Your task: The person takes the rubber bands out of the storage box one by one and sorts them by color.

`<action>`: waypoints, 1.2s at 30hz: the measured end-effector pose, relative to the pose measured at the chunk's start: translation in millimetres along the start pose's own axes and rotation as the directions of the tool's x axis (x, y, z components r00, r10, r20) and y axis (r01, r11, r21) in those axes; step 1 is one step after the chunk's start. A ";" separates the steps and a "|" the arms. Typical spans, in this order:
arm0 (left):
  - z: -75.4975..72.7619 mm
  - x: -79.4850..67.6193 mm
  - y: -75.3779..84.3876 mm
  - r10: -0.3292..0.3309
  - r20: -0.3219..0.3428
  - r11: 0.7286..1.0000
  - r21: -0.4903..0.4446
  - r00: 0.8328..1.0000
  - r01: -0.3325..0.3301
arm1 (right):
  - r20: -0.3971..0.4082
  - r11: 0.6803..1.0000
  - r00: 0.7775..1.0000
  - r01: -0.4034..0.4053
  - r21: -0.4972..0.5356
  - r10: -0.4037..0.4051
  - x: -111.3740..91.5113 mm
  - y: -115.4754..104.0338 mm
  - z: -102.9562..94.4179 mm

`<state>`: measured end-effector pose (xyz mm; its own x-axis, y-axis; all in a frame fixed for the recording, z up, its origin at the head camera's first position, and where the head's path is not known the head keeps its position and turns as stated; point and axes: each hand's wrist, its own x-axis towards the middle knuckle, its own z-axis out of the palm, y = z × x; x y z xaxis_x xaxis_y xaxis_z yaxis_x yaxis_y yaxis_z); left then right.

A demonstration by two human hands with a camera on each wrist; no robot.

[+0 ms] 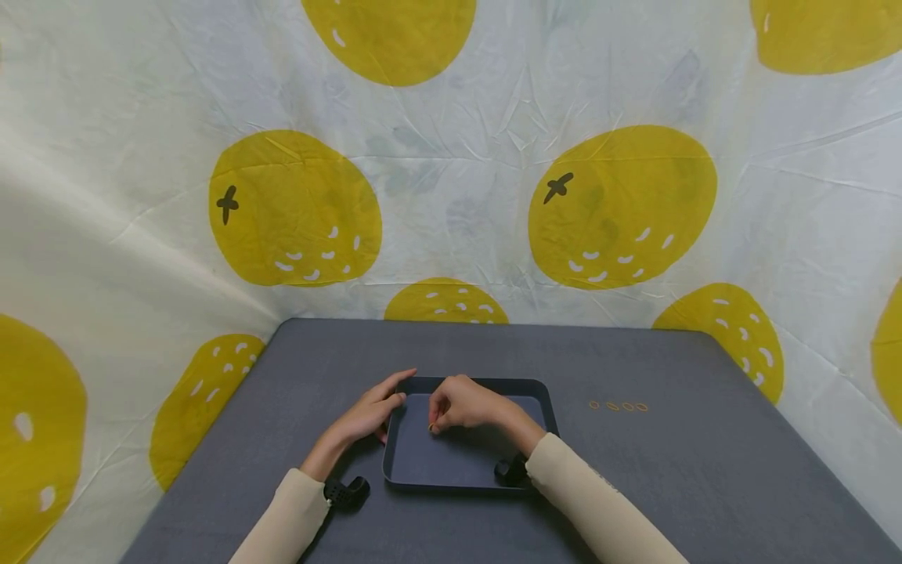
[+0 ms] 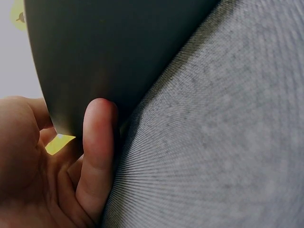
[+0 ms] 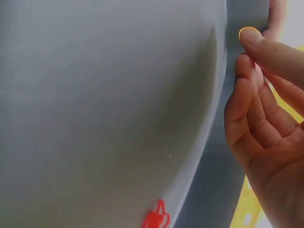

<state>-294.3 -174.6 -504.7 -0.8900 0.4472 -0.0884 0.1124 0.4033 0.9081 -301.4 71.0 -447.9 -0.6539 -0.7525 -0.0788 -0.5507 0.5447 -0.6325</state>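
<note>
My right hand [image 1: 461, 403] is over the left half of a dark rectangular tray [image 1: 458, 489], pinching a small yellow rubber band [image 3: 249, 28] between thumb and fingertips. The band shows as a thin loop at the thumb tip in the right wrist view, close above the tray floor. At the tray's left side, my left hand [image 1: 369, 411] holds the wall, its thumb over the rim and other fingers outside. One finger [image 2: 99, 142] presses along the outer wall in the left wrist view.
Several similar yellow bands [image 1: 627, 406] lie in a row on the grey table [image 1: 676, 470], right of the tray. A small red looped thing [image 3: 156, 218] sits inside the tray near its wall. Behind the table hangs a white curtain [image 1: 451, 204] with yellow fruit shapes.
</note>
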 end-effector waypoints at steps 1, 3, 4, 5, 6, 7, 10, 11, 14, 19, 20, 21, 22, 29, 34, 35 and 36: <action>0.1 0.1 0.1 0.000 0.001 1.000 0.000 1.000 0.000 | -0.001 1.000 1.000 -0.004 0.006 0.004 -0.8 -0.4 -1.3; 0.4 0.3 0.3 0.001 0.002 1.000 -0.003 1.000 -0.001 | -0.004 1.000 1.000 -0.010 0.011 0.010 -2.7 -0.7 -4.1; 0.6 0.3 0.5 0.002 0.002 1.000 -0.004 1.000 -0.002 | -0.005 1.000 1.000 -0.012 0.012 0.012 -3.8 -0.7 -5.6; 0.8 0.3 0.6 0.002 0.002 1.000 -0.004 1.000 -0.002 | -0.008 1.000 1.000 -0.010 0.012 0.010 -5.0 -0.8 -7.3; 1.0 0.3 0.7 0.002 0.002 1.000 -0.006 1.000 -0.002 | -0.011 1.000 1.000 -0.005 0.009 0.005 -6.3 -0.7 -8.9; 1.1 0.3 0.7 0.004 0.002 1.000 -0.006 1.000 -0.004 | -0.016 1.000 1.000 0.000 0.007 0.000 -7.8 -0.6 -10.8; 1.4 0.2 0.9 0.007 0.006 1.000 -0.002 1.000 -0.007 | -0.033 1.000 0.999 0.017 0.005 -0.017 -12.8 -0.4 -16.5; 1.5 0.1 0.9 0.008 0.008 1.000 -0.001 1.000 -0.008 | -0.040 1.000 0.999 0.022 0.010 -0.021 -14.7 -0.4 -18.6; 1.4 -0.1 0.9 0.010 0.011 1.000 0.004 1.000 -0.010 | -0.059 0.999 0.998 0.030 0.019 -0.029 -19.8 0.2 -24.9; 1.1 -0.8 1.1 0.011 0.007 1.000 0.010 1.000 -0.011 | -0.089 0.999 0.995 0.038 0.036 -0.035 -28.3 4.2 -35.8; 1.1 -0.9 1.2 0.013 0.007 1.000 0.009 1.000 -0.013 | -0.094 0.998 0.995 0.040 0.039 -0.036 -30.3 5.1 -38.1; 1.0 -1.1 1.2 0.014 0.007 1.000 0.008 1.000 -0.014 | -0.100 0.998 0.994 0.040 0.041 -0.036 -32.5 6.1 -40.3; 1.0 -1.3 1.2 0.015 0.006 1.000 0.008 1.000 -0.015 | -0.106 0.998 0.994 0.040 0.043 -0.035 -34.9 6.7 -42.6; 0.5 -1.7 1.0 0.028 0.006 1.000 0.014 1.000 -0.028 | -0.146 0.997 0.989 0.020 0.071 -0.009 -53.8 15.9 -60.7; 0.4 -1.9 1.2 0.031 0.006 0.999 0.017 1.000 -0.031 | -0.191 0.997 0.981 0.001 0.082 0.015 -73.7 24.3 -74.0; 0.3 -2.2 1.3 0.030 0.006 0.999 0.017 1.000 -0.030 | -0.199 0.996 0.980 -0.002 0.089 0.020 -78.0 26.0 -76.6; 0.3 -2.5 1.4 0.029 0.005 0.999 0.018 1.000 -0.029 | -0.206 0.995 0.978 -0.003 0.096 0.023 -82.3 27.9 -79.0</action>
<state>-291.8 -174.9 -503.4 -0.8840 0.4630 -0.0644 0.1461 0.4046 0.9027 -304.0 177.4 -398.1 -0.7590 -0.6476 0.0671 -0.4965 0.5090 -0.7031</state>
